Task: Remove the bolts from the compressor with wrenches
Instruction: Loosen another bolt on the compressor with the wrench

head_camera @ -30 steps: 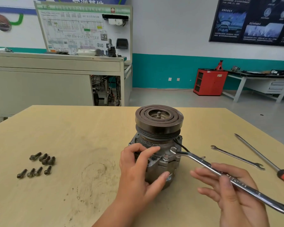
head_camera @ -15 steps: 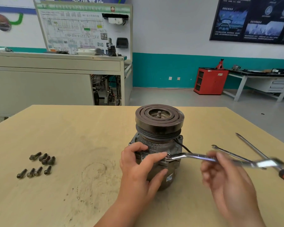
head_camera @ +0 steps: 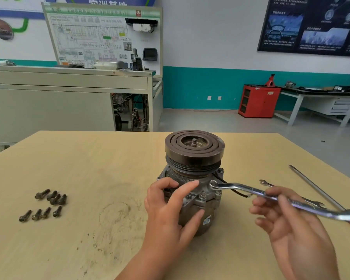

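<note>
In the head view, the compressor [head_camera: 192, 174] stood upright near the middle of the bench [head_camera: 89, 168], its grooved pulley on top. The left hand [head_camera: 170, 209] gripped the housing from the near-left side, fingers curled over the upper flange and thumb lower down on the body. To the right of the compressor, the right hand [head_camera: 287, 223] held a long wrench [head_camera: 251, 191], the handle lying across loosely bent fingers with the thumb pressed on top. The wrench's ring end sat at a bolt on the compressor's right shoulder; whether it was fully seated over the head could not be told. Another bolt [head_camera: 202, 196] stood in the flange facing the camera. Well left of the compressor lay a cluster of loose bolts [head_camera: 47, 205]. Further right of the compressor, behind the right hand, a smaller wrench [head_camera: 316, 203] and a screwdriver [head_camera: 315, 186] lay on the bench.
</note>
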Available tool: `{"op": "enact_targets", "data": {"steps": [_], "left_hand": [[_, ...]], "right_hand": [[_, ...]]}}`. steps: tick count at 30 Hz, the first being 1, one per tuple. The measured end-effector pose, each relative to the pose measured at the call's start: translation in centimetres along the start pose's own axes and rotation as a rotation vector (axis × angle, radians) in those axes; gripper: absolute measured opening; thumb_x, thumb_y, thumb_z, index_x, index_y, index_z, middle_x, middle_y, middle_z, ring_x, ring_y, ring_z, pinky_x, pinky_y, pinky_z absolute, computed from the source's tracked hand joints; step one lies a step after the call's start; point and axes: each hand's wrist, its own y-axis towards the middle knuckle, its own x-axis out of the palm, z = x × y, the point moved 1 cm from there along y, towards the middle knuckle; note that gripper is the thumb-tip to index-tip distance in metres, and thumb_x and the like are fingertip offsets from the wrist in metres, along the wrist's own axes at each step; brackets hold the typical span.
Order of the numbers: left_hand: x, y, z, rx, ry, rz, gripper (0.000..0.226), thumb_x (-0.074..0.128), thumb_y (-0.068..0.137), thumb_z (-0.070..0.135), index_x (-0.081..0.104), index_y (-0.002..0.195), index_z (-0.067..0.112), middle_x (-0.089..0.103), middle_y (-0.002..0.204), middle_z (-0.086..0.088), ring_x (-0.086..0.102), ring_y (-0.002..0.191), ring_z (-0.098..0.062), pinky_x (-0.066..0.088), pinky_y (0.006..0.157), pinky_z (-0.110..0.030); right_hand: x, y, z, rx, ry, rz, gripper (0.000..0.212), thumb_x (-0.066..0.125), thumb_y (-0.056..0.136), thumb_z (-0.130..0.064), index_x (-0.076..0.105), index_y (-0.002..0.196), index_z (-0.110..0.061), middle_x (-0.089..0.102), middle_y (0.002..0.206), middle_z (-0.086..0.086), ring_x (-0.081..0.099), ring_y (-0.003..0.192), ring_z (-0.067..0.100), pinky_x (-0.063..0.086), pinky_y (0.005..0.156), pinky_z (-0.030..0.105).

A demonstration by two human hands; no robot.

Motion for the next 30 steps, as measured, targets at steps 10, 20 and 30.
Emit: {"op": "enact_targets", "data": {"steps": [10,20,30], "left_hand": [[0.1,0.1,-0.1,0.0,0.02,0.004,0.048,0.059,0.077,0.043,0.048,0.123,0.038,0.037,0.112,0.001,0.039,0.106,-0.016,0.045,0.088,-0.052],[0.0,0.3,-0.3,0.018,0.003,0.025,0.034,0.061,0.076,0.041,0.057,0.11,0.039,0.039,0.113,0.004,0.04,0.101,-0.016,0.047,0.082,-0.05],[0.1,0.1,-0.2,0.043,-0.014,0.042,0.043,0.062,0.077,0.038,0.046,0.116,0.046,0.034,0.106,0.005,0.039,0.1,-0.015,0.047,0.078,-0.054]], "right_hand": [[2.3,-3.9,1.5,-0.236,-0.323,0.088,0.019,0.067,0.081,-0.021,0.071,0.071,-0.035,0.073,0.068,0.004,0.071,0.062,0.019,0.052,0.045,0.018],[1.3,-0.6,0.4,-0.132,-0.28,-0.061,0.022,0.055,0.088,-0.025,0.07,0.072,-0.023,0.069,0.062,0.011,0.06,0.047,0.017,0.041,0.04,0.014],[1.6,8.1,1.7,0.415,0.063,-0.09,0.008,0.047,0.082,-0.015,0.055,0.081,-0.014,0.046,0.05,-0.001,0.04,0.037,0.005,0.032,0.033,0.013]]}}
